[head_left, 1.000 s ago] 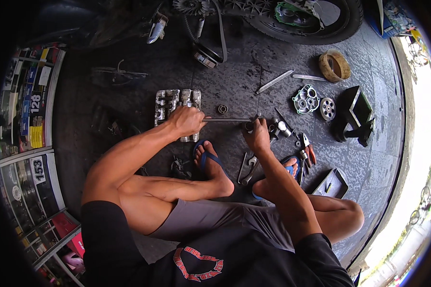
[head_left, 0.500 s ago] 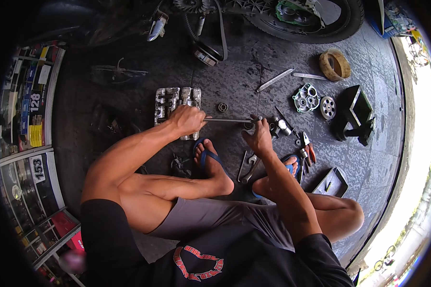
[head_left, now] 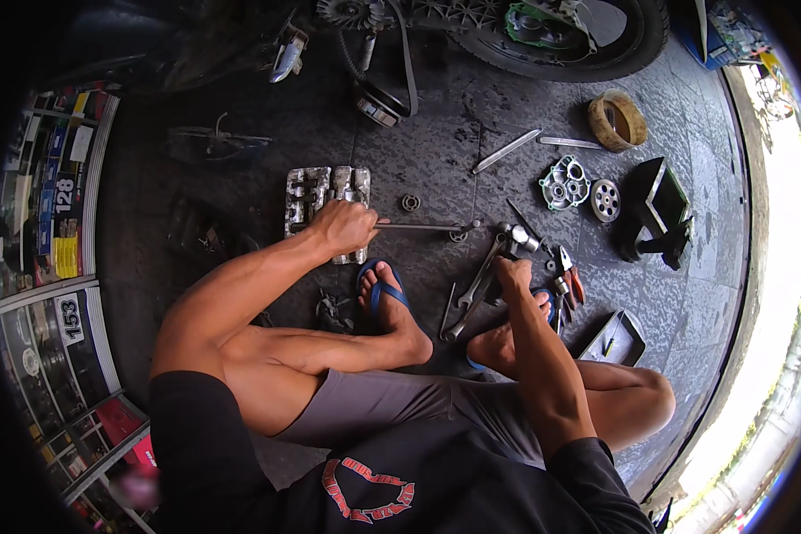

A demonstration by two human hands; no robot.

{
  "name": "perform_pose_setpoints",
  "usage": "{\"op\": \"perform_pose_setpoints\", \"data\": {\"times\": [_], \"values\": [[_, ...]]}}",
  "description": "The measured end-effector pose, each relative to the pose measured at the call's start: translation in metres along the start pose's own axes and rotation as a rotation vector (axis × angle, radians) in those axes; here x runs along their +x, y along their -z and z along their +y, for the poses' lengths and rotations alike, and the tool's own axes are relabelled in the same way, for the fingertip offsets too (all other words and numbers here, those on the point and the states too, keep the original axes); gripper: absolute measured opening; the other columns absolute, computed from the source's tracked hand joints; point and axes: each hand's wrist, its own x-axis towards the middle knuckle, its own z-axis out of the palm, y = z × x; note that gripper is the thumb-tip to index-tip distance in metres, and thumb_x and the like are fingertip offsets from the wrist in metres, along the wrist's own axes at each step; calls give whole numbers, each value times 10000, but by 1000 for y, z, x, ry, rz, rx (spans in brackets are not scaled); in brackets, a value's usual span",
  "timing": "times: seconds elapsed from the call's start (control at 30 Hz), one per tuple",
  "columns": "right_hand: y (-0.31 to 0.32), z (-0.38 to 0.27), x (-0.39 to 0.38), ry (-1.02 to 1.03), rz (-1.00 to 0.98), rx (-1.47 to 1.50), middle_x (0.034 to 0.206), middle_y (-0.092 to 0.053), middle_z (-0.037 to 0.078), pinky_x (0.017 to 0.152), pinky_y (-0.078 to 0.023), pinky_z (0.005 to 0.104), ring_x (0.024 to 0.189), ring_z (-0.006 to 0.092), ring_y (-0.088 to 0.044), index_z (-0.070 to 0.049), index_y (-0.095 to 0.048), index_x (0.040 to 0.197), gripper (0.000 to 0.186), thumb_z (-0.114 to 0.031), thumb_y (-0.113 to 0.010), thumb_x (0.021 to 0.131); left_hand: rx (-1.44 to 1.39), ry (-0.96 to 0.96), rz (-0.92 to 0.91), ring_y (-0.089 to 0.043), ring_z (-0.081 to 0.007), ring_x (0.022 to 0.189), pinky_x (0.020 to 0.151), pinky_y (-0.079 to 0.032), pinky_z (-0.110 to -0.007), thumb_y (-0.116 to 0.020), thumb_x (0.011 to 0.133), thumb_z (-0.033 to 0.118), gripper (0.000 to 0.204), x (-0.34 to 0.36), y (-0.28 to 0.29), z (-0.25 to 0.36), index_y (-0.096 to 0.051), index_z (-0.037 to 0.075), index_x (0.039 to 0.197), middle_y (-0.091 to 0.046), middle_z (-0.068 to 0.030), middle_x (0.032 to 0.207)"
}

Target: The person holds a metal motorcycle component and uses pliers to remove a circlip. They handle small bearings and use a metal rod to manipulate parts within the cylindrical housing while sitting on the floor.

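Note:
My left hand (head_left: pixel 343 228) is closed around one end of a long thin steel bar (head_left: pixel 423 227), over the edge of a slotted, pale metal block (head_left: pixel 307 194). The bar points right and ends in a small knob beside a metal ring (head_left: pixel 458 237) on the floor. My right hand (head_left: pixel 513 274) is down among the tools with its fingers curled; whatever is under them is hidden. Just left of it lie a spanner (head_left: pixel 485 271) and another wrench (head_left: pixel 465 322). A shiny cylindrical metal part (head_left: pixel 520 237) lies just beyond the right hand.
Red-handled pliers (head_left: pixel 573 276) and a grey tray (head_left: pixel 616 340) are on the right. Farther off lie a metal cover (head_left: pixel 564 183), a holed disc (head_left: pixel 605 200), a black box (head_left: pixel 657 209) and a round tub (head_left: pixel 617 121). A motorcycle wheel (head_left: pixel 565 67) stands at the far side.
My right hand has let go of the bar's right end and moved down and right to the tools. The left hand keeps its grip on the bar.

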Motion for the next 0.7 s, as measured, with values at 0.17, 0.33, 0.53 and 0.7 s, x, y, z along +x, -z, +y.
{"op": "perform_pose_setpoints", "data": {"times": [0.17, 0.33, 0.53, 0.7], "values": [[37, 0, -3, 108, -83, -97, 785, -687, 248, 660, -556, 403, 717, 353, -703, 100, -651, 810, 373, -265, -717, 778, 15, 7, 4, -693, -367, 734, 666, -561, -465, -674, 848, 288, 269, -2, 7, 4, -686, 25, 794, -693, -183, 783], [99, -38, -52, 133, -426, 337, 674, -585, 62, 450, -432, 302, 511, 163, -553, -6, -610, 832, 251, -236, -705, 867, 15, -18, 10, -699, -364, 732, 662, -561, -467, -634, 877, 291, 274, -2, 7, 3, -695, 28, 831, -695, -189, 769], [168, -72, -158, 856, -48, -74, 758, -617, 226, 645, -453, 460, 675, 423, -591, 15, -566, 1037, 332, -303, -598, 949, 84, -32, 47, -701, -348, 695, 631, -568, -441, -626, 884, 297, 265, -2, 3, 0, -699, 53, 811, -696, -169, 737], [177, -82, -197, 774, -116, -156, 868, -636, 272, 695, -462, 509, 823, 490, -618, 14, -536, 1075, 293, -234, -604, 935, 57, -42, 86, -700, -344, 686, 623, -566, -442, -619, 897, 315, 294, 1, 2, 2, -698, 54, 787, -692, -169, 725]]}}
